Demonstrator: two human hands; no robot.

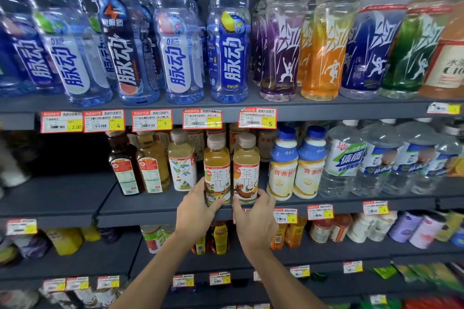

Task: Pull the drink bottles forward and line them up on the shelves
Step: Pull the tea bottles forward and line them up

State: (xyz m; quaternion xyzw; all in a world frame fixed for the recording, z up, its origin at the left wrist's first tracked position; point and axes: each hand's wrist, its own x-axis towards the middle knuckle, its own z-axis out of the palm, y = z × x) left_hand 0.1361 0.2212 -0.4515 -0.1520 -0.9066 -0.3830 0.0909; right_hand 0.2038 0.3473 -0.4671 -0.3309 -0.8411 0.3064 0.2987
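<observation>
my left hand (193, 213) and my right hand (254, 223) are bare, with slim fingers and narrow wrists. my left forearm (155, 266) and right forearm (283, 281) are bare too, uncovered right down to the bottom edge of the view. whether any sleeve starts further up, i cannot tell.

We hold two bottles side by side at the front edge of the middle shelf (150, 213). Our left grip (198, 211) curls round the base of the amber tea bottle (217, 168), and our right grip (256, 221) round the paler tea bottle (246, 165). The two bottles touch. Blue-capped milk drink bottles (283, 165) stand just to their right.
</observation>
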